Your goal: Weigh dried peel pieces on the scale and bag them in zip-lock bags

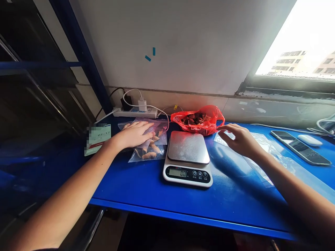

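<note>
My left hand (134, 134) lies flat, fingers stretched out, on top of clear zip bags (150, 150) filled with brown pieces, left of a white kitchen scale (187, 158). The scale's steel plate is bare and its display is lit. My right hand (239, 138) hovers right of the scale with its fingers curled, pinching the corner of an empty clear plastic bag (264, 153) that lies on the blue table (157, 188). Behind the scale sits an open red plastic bag (199, 120) holding more brown pieces.
A white power strip (136, 111) with a charger and cables runs along the wall. A small timer card (98, 138) lies at the left. A phone (300, 151) and a white mouse (310, 140) lie at the right. A dark shelf rack (39, 87) stands at left.
</note>
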